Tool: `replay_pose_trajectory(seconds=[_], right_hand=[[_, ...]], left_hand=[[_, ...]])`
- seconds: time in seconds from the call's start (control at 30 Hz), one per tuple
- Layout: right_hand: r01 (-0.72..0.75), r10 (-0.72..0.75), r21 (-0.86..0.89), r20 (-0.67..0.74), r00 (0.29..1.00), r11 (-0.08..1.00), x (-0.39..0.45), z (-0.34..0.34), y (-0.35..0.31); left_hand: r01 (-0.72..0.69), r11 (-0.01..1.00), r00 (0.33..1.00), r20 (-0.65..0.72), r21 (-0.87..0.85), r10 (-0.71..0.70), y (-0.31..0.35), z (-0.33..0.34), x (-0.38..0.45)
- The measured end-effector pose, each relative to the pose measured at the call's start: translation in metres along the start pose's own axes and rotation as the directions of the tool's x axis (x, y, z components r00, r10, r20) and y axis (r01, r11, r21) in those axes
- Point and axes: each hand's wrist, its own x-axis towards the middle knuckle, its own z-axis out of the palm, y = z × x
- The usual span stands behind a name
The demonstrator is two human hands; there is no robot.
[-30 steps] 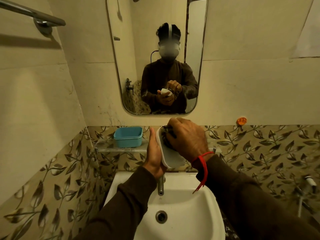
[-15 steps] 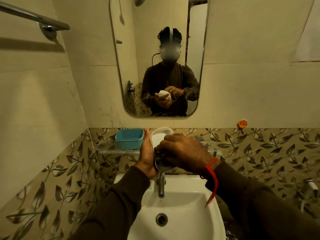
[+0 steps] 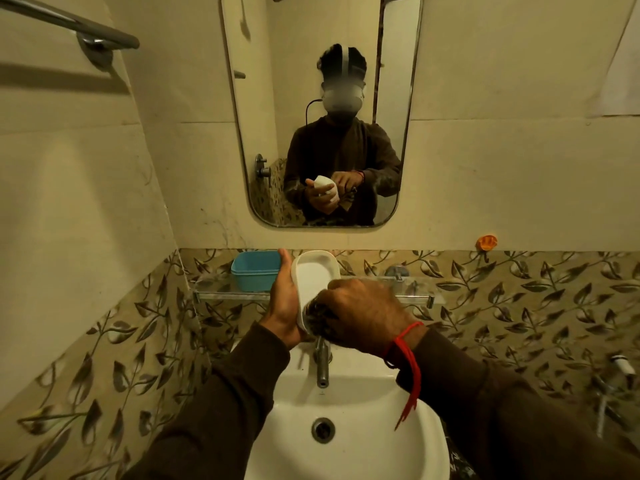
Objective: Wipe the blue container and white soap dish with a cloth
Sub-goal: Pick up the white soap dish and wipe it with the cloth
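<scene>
Evidently the white soap dish (image 3: 313, 278) is being wiped: it is clamped upright in the left hand (image 3: 284, 306) above the sink (image 3: 346, 441), a dark cloth (image 3: 317, 318) is pressed to its lower end by the closed right hand (image 3: 363, 315), and a turn to the blue container (image 3: 255, 271) on the glass shelf (image 3: 228, 292) is judged next.

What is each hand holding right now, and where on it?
Left hand grips the white soap dish along its left long edge, tilted up. Right hand clutches a dark cloth, bunched against the dish's lower end.
</scene>
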Motion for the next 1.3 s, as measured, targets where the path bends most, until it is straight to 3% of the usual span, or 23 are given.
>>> replay_pose_trajectory(seconds=[0.13, 0.2, 0.27, 0.33, 0.4, 0.47, 0.57, 0.63, 0.77, 0.9, 1.03, 1.2, 1.3], right_hand=[[-0.071, 0.034, 0.274, 0.138, 0.990, 0.959, -0.001, 0.003, -0.004], [-0.228, 0.202, 0.484, 0.105, 0.974, 0.845, 0.001, 0.007, -0.003], [-0.294, 0.390, 0.646, -0.006, 0.921, 0.704, 0.007, 0.005, -0.001], [-0.260, 0.407, 0.534, -0.177, 0.896, 0.805, 0.014, 0.001, 0.005], [-0.203, 0.267, 0.233, -0.285, 0.921, 0.951, 0.020, -0.005, 0.011], [-0.170, 0.155, -0.030, -0.278, 0.948, 0.985, 0.018, -0.010, 0.019], [-0.178, 0.148, -0.184, -0.166, 0.975, 0.967, 0.009, -0.012, 0.020], [-0.105, 0.098, -0.164, -0.055, 0.994, 0.981, 0.004, -0.006, 0.012], [0.030, -0.058, 0.225, 0.116, 0.992, 0.974, -0.002, -0.001, 0.000], [-0.030, 0.039, 0.308, -0.023, 0.999, 0.951, 0.004, -0.005, 0.012], [-0.151, 0.190, 0.198, -0.199, 0.961, 0.969, 0.018, -0.012, 0.025], [-0.253, 0.288, 0.154, -0.288, 0.913, 0.955, 0.018, -0.002, 0.016], [-0.157, 0.220, 0.246, -0.259, 0.941, 0.957, 0.012, -0.002, 0.008]], left_hand=[[0.014, 1.000, 1.000, -0.028, -0.010, -0.014, -0.005, -0.004, -0.004], [0.028, 0.999, 1.000, 0.004, -0.040, -0.028, -0.004, -0.003, -0.007], [0.059, 0.995, 0.998, 0.035, -0.079, -0.056, -0.007, 0.003, -0.010], [0.096, 0.989, 0.994, 0.056, -0.116, -0.090, -0.013, 0.011, -0.015], [0.106, 0.986, 0.994, 0.049, -0.128, -0.100, -0.014, 0.016, -0.017], [0.086, 0.991, 0.995, 0.061, -0.101, -0.080, -0.011, 0.014, -0.014], [0.085, 0.996, 0.996, 0.039, -0.034, -0.083, -0.007, 0.008, -0.011], [0.085, 0.996, 0.996, -0.007, 0.006, -0.085, -0.008, 0.004, -0.009], [0.058, 0.998, 0.998, -0.031, -0.008, -0.058, -0.010, -0.002, -0.009], [0.147, 0.979, 0.985, 0.111, -0.139, -0.132, -0.014, 0.002, -0.014], [0.169, 0.965, 0.977, 0.166, -0.199, -0.136, -0.025, 0.013, -0.013], [0.176, 0.957, 0.977, 0.159, -0.232, -0.142, -0.024, 0.013, -0.009], [0.159, 0.959, 0.981, 0.143, -0.236, -0.128, -0.019, 0.002, -0.009]])
